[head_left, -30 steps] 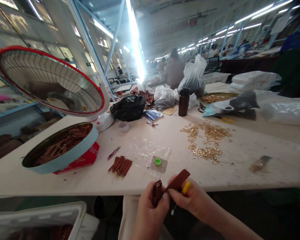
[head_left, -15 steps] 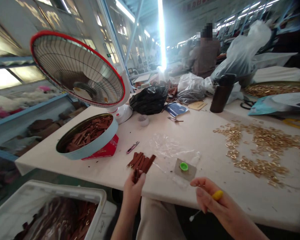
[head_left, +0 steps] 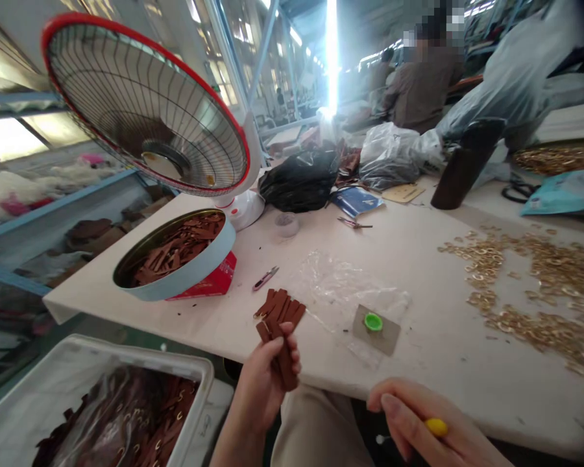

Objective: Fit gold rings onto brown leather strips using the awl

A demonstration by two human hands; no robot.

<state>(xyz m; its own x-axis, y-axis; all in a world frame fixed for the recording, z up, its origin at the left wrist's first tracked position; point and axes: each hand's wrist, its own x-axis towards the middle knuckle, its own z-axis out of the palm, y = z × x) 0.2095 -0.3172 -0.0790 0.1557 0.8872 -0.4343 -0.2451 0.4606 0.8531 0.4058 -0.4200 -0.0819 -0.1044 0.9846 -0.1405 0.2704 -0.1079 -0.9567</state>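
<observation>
Brown leather strips (head_left: 286, 363) are in my left hand (head_left: 267, 370), thumb on top and fingers wrapped round the far side. Just beyond them, a small pile of similar strips (head_left: 278, 303) lies fanned out on the table. My right hand (head_left: 413, 415), at the table's near edge, is closed on a thin tool with a yellow handle (head_left: 437, 427); its whitish tip (head_left: 380, 439) shows below the fingers. Between the hands and farther back, a small green cap (head_left: 373, 322) rests on a grey square plate (head_left: 392, 334).
Gold metal rings (head_left: 520, 292) are scattered at right. A round tin (head_left: 189, 272) of strips stands at left on a red box (head_left: 214, 279), before a fan (head_left: 146, 110). Pink thread snips (head_left: 265, 279) and clear plastic film (head_left: 340, 279) lie centrally. A white bin (head_left: 204, 383) sits below left.
My left hand has drawn the strips back towards me, away from the pile, and turned them. My right hand is lower, still on the yellow-handled tool. The view has shifted slightly.
</observation>
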